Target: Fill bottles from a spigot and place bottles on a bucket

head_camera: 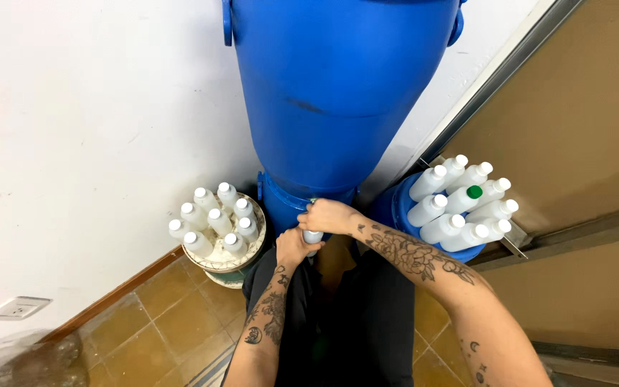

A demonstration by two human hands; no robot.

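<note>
Two tattooed forearms reach away from the camera over dark trousers, meeting at the foot of a tall blue plastic drum [338,93]. The left hand [291,247] is wrapped from below around a small white bottle [312,236], fingers closed on its body; the right hand [327,213] sits just above, fingers curled tight over what appears to be a tap at the drum's base, the fitting itself hidden under the knuckles. The bottle stands upright directly beneath that point, pressed between both hands against the drum's lower rim.

To judge by the scene, the filling is well under way and not finished. A blue tub [399,208] to the right holds about ten capped bottles lying tilted, all white-capped except one with a green cap [473,191]. On the other side, a round pale bucket [234,265] carries nine more standing upright, also capped; whether these are full or empty cannot be told.

The drum is smooth and glossy, with moulded bands; the bottles are matt, cylindrical plastic. Ochre tiles [173,315], a white plastered wall [73,107] and a brown door panel [582,129] frame the corner.
</note>
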